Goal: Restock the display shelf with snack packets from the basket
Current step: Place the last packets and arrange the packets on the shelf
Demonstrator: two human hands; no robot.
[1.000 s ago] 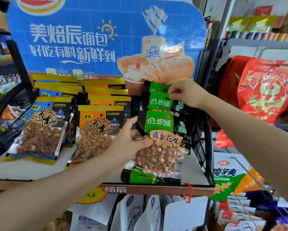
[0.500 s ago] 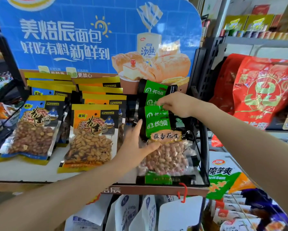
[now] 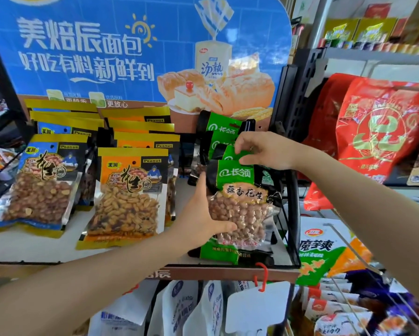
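At the right end of the display shelf I see a row of green-topped garlic peanut packets leaning back toward the blue bread advertisement board. My left hand is spread along the near side of the front green peanut packet, thumb laid across its clear lower window and fingers reaching up its left edge, so it grips the pack lightly rather than clenching it. My right hand comes in from the right with its fingers curled; thumb and forefinger pinch the green top edge of the second green packet, just behind the front one. The front packet stands tilted back, its bottom edge on the shelf near the front lip, beside the black wire side rail.

Left of this row sit two more rows of peanuts: orange-labelled peanut packets in the middle and blue-labelled peanut packets at the far left, each stacked one behind another. A red plastic hook hangs from the shelf front, holding a white tag. On the rack to the right hang large red bags, with green-and-white konjac snack packs below them. I cannot see the basket.
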